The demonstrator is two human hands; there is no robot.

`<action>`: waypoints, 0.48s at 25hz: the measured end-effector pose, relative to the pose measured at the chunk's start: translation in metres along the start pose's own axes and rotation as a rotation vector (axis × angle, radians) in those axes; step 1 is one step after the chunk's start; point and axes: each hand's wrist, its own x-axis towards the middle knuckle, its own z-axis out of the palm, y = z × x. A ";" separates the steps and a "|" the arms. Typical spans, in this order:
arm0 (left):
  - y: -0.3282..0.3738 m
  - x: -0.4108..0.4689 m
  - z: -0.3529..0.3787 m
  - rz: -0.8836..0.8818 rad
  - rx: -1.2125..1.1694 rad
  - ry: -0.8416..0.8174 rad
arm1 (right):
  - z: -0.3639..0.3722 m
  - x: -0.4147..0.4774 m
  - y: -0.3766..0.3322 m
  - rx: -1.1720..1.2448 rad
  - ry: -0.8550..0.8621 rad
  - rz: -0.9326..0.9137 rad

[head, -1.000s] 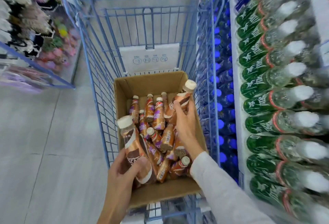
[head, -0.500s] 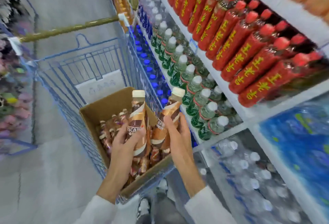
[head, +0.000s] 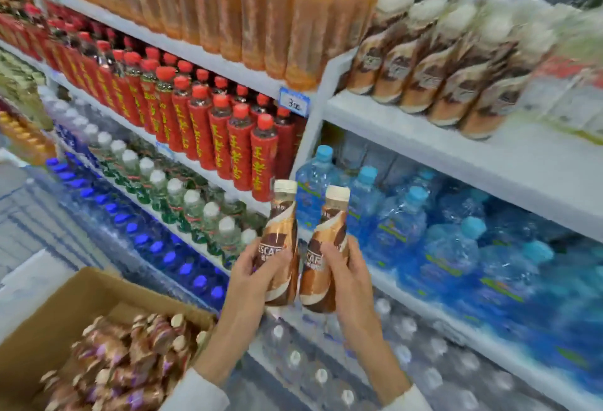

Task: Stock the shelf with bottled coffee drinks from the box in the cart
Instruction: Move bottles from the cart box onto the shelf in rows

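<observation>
My left hand (head: pixel 253 275) grips a brown coffee bottle (head: pixel 281 231) with a cream cap, held upright. My right hand (head: pixel 350 275) grips a second coffee bottle (head: pixel 328 241) right beside it. Both bottles are in front of the shelving, level with the blue water bottles. The cardboard box (head: pixel 62 309) sits at the lower left with several more coffee bottles (head: pixel 127 361) lying inside. A row of matching coffee bottles (head: pixel 434 74) stands on the white shelf (head: pixel 424 136) at the upper right.
Red-labelled bottles (head: pixel 202 123) and orange drinks (head: pixel 248 9) fill the upper left shelves. Green bottles (head: pixel 182 195) and blue-capped ones (head: pixel 140 237) run below. Large blue water bottles (head: pixel 440 234) sit under the coffee shelf. Clear water bottles (head: pixel 326 374) fill the bottom.
Both hands lifted a coffee bottle each out of the box and carried them rightward toward the shelves. My view swung from the cart to the shelving.
</observation>
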 end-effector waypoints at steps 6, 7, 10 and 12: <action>0.025 -0.004 0.142 0.132 0.076 -0.264 | -0.109 0.001 -0.075 0.042 0.133 -0.140; 0.028 -0.006 0.163 0.146 0.078 -0.305 | -0.125 -0.001 -0.090 0.036 0.136 -0.176; 0.040 -0.007 0.219 0.189 0.091 -0.425 | -0.166 -0.001 -0.129 -0.006 0.157 -0.271; 0.051 -0.002 0.255 0.236 0.093 -0.490 | -0.192 0.006 -0.153 -0.047 0.189 -0.330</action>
